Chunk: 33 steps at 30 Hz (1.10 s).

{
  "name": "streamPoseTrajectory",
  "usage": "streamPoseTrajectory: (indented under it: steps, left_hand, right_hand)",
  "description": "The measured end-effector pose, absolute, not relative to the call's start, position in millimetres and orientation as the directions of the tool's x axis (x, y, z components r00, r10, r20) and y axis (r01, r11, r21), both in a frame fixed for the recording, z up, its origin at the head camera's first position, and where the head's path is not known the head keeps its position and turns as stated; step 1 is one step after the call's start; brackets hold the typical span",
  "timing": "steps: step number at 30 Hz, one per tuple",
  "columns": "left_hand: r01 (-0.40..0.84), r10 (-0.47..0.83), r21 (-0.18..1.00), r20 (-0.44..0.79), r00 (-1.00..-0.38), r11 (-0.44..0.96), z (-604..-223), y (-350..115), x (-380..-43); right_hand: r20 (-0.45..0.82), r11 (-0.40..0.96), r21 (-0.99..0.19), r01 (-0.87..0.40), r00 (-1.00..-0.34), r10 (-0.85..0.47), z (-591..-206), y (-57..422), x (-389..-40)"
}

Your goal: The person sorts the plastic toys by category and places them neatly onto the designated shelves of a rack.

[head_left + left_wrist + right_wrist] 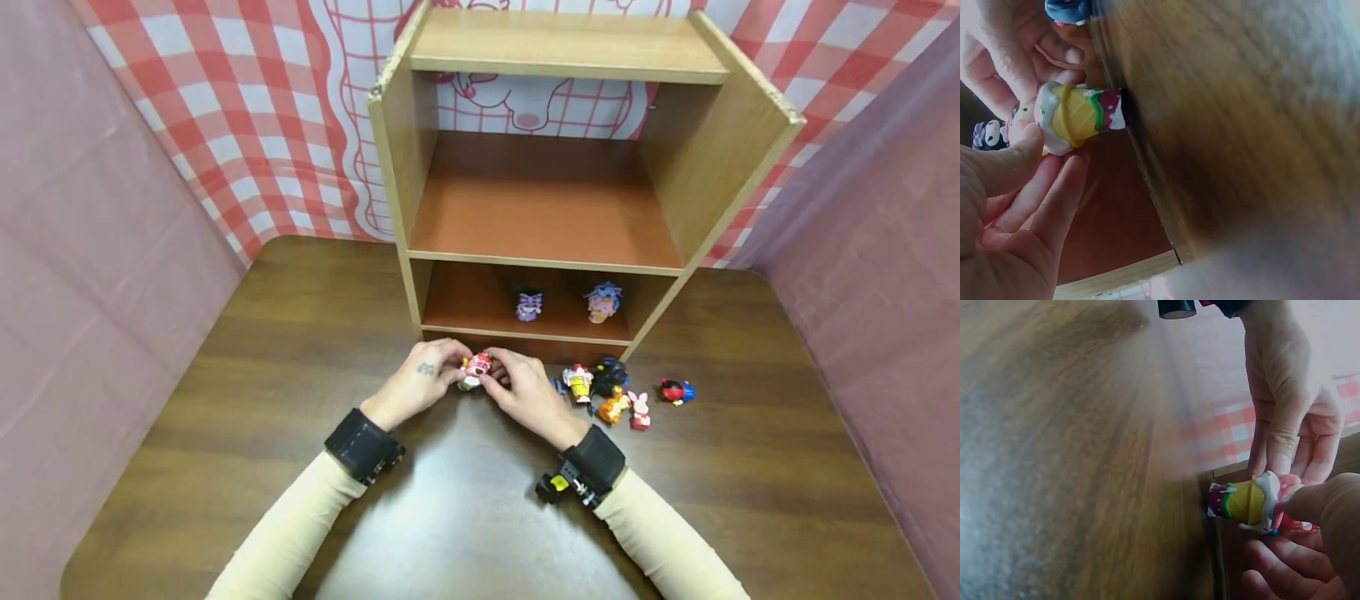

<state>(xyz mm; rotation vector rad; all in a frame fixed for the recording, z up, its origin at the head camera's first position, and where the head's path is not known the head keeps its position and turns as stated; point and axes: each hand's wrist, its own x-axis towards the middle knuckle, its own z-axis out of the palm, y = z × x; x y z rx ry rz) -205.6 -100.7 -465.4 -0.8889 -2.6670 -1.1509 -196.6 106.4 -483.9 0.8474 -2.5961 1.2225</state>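
Observation:
A small figurine (475,369) with a pink head, white icing-like collar and yellow cone body on a purple-and-green base is pinched between both hands in front of the shelf unit. On its left side, my left hand (423,375) holds it with thumb and fingers. From the other side my right hand (531,392) grips it with thumb and fingertips. The left wrist view shows the figurine (1082,115) close up, its head partly covered by the fingers. Its yellow body (1244,501) appears in the right wrist view too.
A wooden shelf unit (543,262) stands behind the hands. On its lower shelf are a purple figurine (528,306) and a pink-and-blue one (602,302). Right of my right hand lie several figurines, including a pink rabbit (640,412), an orange one (613,407) and a red-and-blue one (677,392).

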Motion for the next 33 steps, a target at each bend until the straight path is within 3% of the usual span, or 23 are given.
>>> streamPoseTrajectory:
  steps: [15, 33]
  left_hand:
    - [0.457, 0.468, 0.71, 0.2, -0.861, 0.536, -463.8, -100.7, -206.7]
    - [0.492, 0.473, 0.691, 0.241, -0.847, 0.529, -467.4, -104.8, -207.4]
  right_hand:
    - [0.318, 0.507, -0.709, -0.49, -0.864, -0.391, -483.4, 105.1, -196.2]
    - [0.255, 0.484, -0.75, -0.452, -0.872, -0.419, -482.6, 102.9, -198.4]
